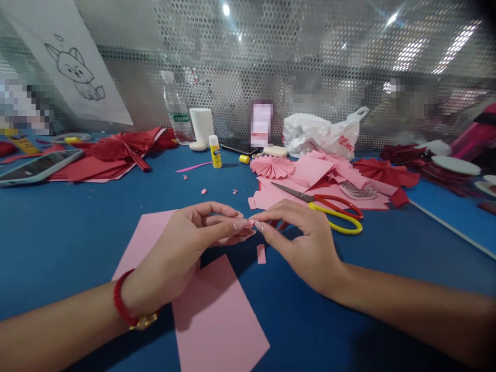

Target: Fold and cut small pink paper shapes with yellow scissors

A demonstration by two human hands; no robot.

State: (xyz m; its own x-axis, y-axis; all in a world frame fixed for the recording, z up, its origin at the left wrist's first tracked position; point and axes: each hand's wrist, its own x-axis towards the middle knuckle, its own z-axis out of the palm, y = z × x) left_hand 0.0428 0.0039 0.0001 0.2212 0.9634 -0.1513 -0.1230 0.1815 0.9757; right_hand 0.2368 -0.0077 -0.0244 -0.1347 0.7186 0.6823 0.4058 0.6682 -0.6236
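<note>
Between the fingertips of both hands is a small folded piece of pink paper (251, 223), partly covered by the fingers. My left hand (194, 230) pinches it from the left, with a red bracelet round the wrist. My right hand (300, 240) pinches its other side with thumb and index finger. Beneath my left hand and forearm lie pink paper sheets (220, 315). A small pink paper strip (261, 253) rests on the table just below the fingertips. Scissors (333, 206) with red and yellow handles lie beyond my right hand, blades pointing left.
An uncapped glue stick (216, 152) stands behind the hands, its yellow cap (244, 159) beside it. Pink folded paper fans (273, 166) and a white plastic bag (323, 135) are at the back right. Red paper (124, 147), a phone (41, 166) and a water bottle (178, 111) are at left.
</note>
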